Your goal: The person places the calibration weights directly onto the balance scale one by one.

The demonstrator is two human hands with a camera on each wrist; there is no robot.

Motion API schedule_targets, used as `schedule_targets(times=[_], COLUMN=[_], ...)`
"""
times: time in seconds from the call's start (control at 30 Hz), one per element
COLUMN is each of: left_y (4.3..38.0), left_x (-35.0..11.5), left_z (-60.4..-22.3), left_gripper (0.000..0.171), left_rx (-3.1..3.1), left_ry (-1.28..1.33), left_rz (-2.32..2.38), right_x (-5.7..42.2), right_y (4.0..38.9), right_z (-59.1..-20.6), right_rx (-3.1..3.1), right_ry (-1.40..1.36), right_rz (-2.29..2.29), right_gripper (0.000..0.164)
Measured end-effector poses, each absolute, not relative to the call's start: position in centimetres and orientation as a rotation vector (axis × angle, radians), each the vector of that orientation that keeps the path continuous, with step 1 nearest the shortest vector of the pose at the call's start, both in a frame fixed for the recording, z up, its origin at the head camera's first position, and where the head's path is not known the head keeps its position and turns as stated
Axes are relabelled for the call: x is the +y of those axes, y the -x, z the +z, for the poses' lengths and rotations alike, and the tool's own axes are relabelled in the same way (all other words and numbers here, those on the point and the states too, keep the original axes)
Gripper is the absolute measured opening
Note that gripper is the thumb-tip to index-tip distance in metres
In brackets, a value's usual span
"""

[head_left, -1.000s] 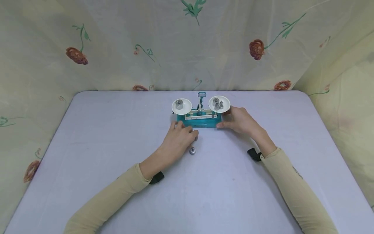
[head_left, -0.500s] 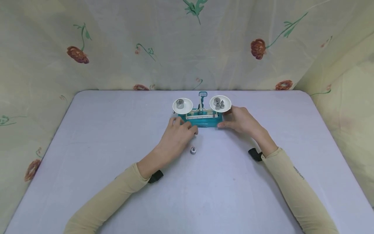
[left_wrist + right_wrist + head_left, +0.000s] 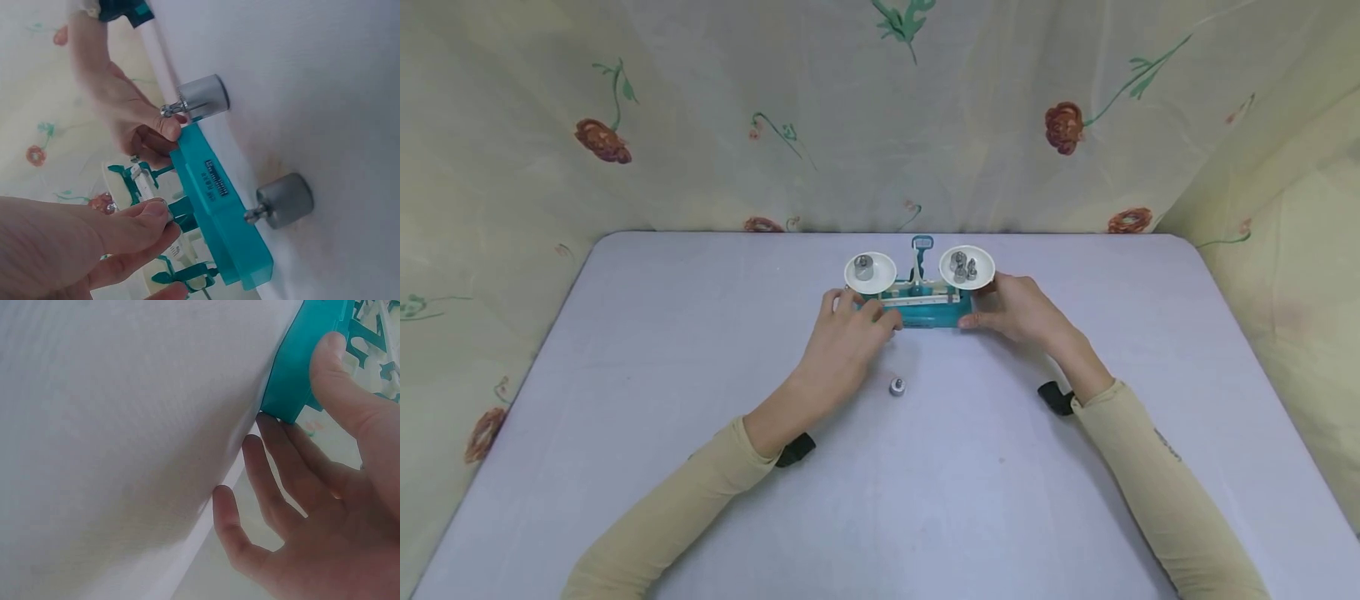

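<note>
A teal balance scale (image 3: 934,316) with two white pans stands at the table's back. One metal weight (image 3: 863,267) sits on its left pan (image 3: 881,282), and several smaller weights (image 3: 958,265) on the right pan (image 3: 982,260). My right hand (image 3: 1021,310) steadies the base's right end, thumb on the front and fingers behind. At the scale's left front, my left hand (image 3: 838,350) has thumb and index finger brought together; a small silvery piece (image 3: 168,212), mostly hidden, shows at the thumb tip, overlapping the graduated beam (image 3: 145,182) in the left wrist view.
A knobbed weight (image 3: 897,387) stands on the table (image 3: 1000,508) in front of the scale. The left wrist view shows two such weights, a near one (image 3: 289,201) and a far one (image 3: 207,97). A flowered cloth (image 3: 820,83) hangs behind the table.
My left hand has moved up and slightly left, toward the left pan, with its fingers now beside that pan. The right hand keeps its place on the base.
</note>
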State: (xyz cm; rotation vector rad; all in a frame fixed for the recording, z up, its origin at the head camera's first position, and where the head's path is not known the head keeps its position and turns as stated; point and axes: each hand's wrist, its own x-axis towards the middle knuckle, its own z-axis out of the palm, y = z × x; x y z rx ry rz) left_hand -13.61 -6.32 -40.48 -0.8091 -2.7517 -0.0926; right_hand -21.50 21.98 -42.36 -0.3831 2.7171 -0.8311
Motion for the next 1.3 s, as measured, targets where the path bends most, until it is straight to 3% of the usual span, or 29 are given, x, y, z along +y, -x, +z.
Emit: schedule_targets(times=[0.53, 1.03, 1.3], left_y=[13.3, 14.0, 15.1], left_x=[-6.9, -7.2, -7.6], left_z=[-38.0, -37.0, -37.2], left_gripper=[0.024, 0.043, 0.035], left_rx=[-2.774, -2.764, -2.732], left_ry=[0.679, 0.572, 0.527], left_rz=[-0.121, -0.136, -0.202], right_x=[21.8, 22.0, 21.9], right_y=[21.3, 21.4, 21.5], right_z=[-42.3, -42.3, -42.5], right_rx=[2.728, 2.717, 2.710], right_ry=[0.346, 0.356, 0.353], right_rz=[-0.818, -0.820, -0.833], right_gripper=[0.083, 0.080, 0.080])
